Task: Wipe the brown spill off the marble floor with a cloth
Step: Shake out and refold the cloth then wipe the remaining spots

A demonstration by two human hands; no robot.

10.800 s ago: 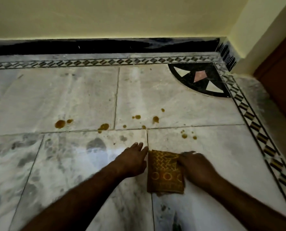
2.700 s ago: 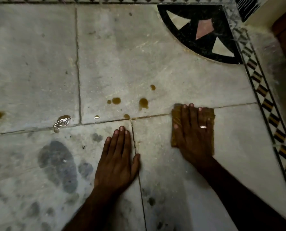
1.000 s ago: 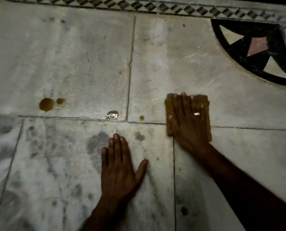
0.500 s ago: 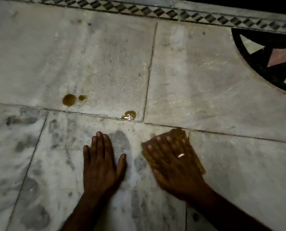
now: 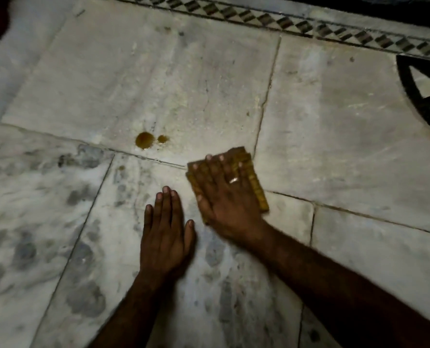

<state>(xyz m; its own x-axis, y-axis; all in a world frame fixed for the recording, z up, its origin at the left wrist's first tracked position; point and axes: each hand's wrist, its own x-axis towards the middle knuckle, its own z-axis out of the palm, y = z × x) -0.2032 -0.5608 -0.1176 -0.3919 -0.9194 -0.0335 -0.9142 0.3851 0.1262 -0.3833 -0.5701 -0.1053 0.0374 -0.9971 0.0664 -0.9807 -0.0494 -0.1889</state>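
Your right hand (image 5: 224, 194) presses flat on the folded yellow-brown patterned cloth (image 5: 253, 179).
Its long axis runs up-left; 2 brown spill drops (image 5: 145, 140) lie left; your left hand (image 5: 165, 237) rests open, empty.

- Indoor room, looks like a home: polished marble floor (image 5: 334, 116) laid in large slabs with visible joints.
- Decorative inlay border (image 5: 284, 20) of dark and light diamonds runs along the far edge.
- Black quarter-circle inlay motif (image 5: 424, 106) with a pale triangle at right: ornamental corner detail.
- Dark strip beyond the border, likely skirting; too dim to tell.
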